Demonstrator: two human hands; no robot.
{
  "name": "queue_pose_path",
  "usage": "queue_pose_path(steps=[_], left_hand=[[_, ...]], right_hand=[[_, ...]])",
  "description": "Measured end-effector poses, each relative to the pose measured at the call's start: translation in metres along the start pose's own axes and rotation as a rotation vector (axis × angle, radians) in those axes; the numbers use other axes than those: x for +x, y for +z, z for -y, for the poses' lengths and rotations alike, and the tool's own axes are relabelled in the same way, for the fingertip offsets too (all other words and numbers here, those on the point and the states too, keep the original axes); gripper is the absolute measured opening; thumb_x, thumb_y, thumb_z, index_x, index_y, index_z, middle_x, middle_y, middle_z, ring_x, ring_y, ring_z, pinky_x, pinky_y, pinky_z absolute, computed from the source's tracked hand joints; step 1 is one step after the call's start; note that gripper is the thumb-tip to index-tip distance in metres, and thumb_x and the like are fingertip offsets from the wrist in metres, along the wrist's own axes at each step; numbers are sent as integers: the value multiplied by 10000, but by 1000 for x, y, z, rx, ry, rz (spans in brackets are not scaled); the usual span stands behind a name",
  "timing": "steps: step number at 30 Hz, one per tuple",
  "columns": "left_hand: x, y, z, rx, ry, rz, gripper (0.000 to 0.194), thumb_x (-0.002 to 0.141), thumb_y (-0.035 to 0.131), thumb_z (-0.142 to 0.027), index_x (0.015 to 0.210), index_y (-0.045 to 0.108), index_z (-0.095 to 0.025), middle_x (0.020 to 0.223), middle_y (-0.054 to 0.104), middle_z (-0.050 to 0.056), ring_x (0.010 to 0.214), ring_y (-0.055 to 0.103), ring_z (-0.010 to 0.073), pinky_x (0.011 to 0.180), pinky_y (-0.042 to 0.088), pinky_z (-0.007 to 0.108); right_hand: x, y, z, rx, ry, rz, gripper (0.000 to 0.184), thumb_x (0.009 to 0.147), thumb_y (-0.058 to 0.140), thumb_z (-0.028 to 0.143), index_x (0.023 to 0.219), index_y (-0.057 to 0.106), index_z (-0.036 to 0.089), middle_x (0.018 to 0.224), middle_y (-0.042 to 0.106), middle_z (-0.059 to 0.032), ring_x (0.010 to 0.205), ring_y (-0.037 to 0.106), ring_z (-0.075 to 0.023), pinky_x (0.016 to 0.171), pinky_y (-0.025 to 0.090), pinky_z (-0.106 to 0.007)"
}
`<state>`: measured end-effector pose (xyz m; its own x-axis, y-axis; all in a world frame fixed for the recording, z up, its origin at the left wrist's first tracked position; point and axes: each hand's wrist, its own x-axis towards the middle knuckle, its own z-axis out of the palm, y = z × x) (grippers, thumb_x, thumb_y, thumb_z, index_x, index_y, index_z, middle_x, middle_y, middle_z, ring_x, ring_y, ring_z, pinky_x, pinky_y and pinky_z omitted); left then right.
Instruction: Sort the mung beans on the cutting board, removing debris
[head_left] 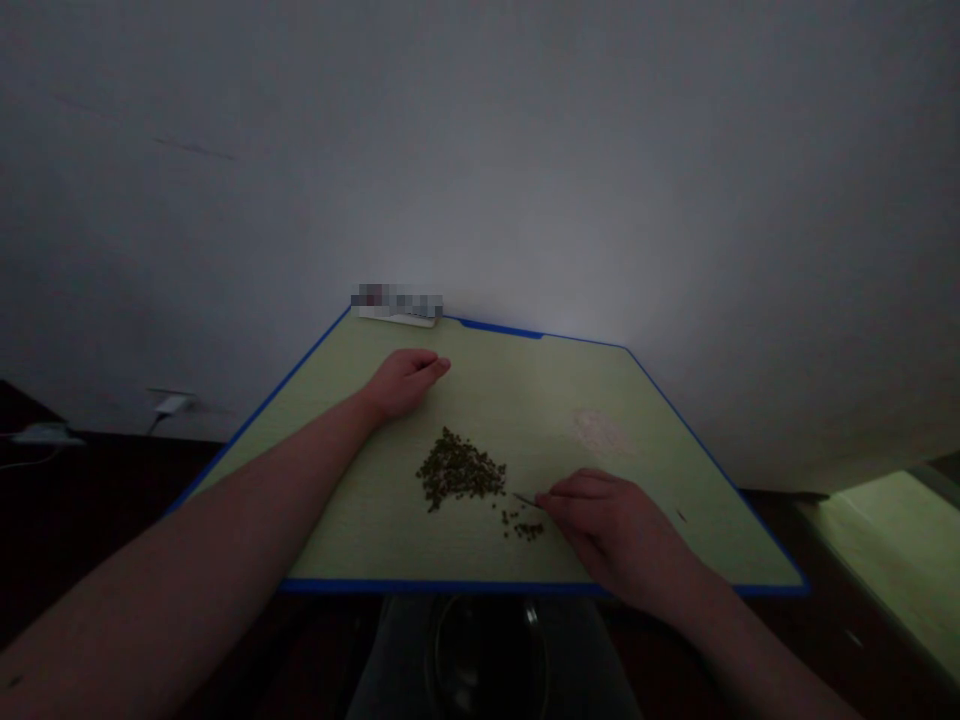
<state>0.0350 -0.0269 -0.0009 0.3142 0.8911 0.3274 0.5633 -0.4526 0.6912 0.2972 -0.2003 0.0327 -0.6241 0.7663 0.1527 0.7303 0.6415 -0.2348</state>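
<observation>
Head view here, watching from my end with 12 o'clock toward the wall (480, 150) and the big pile (459, 468) as the middle of my clock. That pile is a bunch of small dark greenish-brown bits, loosely spread on a pale green worktop (525, 385) with blue edging. A much smaller cluster (523, 528) of the same-looking bits sits just off it, between 4 and 5 o'clock, with a few strays between the two. My right hand (619, 530) is out between 3 and 4, thumb and fingers pinched on a thin tool (527, 500) whose tip points at the pile's near-right side, right above the small cluster. It's too dim for me to say what tool that is, or whether the tip touches anything. My left hand (409, 380) is around 11, loosely curled with the thumb poking right; I can't see inside it, so no clue whether it's gripping something. Further out at 11 there's a white item (397, 318) by the back edge, its top pixelated. A faint pinkish patch (602, 431) shows between 2 and 3, and a small dark mark (681, 516) sits past the right hand. Down at 6 there's a dark round thing (491, 655) below the worktop.
</observation>
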Motion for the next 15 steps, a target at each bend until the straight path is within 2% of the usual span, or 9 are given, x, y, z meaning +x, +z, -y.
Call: queue_pose_path(steps=[7,15], left_hand=[[1,0,1,26,1,2,435,806,372,-501,519,342,-177,492,272,-39,498,286,89,486,205,252],[0,0,0,18,-11,-3,426,804,388,-488,515,349,-176,490,281,-40,499,291,88,496,207,253]], right_hand=[[-12,3,7,-4,0,12,409,795,432,89,1146,612,197,907,670,-82,827,581,-195,718,476,-348],[0,19,30,-176,9,45,394,754,479,88,1118,620,141,956,678,-100,825,567,-217,749,489,-356]])
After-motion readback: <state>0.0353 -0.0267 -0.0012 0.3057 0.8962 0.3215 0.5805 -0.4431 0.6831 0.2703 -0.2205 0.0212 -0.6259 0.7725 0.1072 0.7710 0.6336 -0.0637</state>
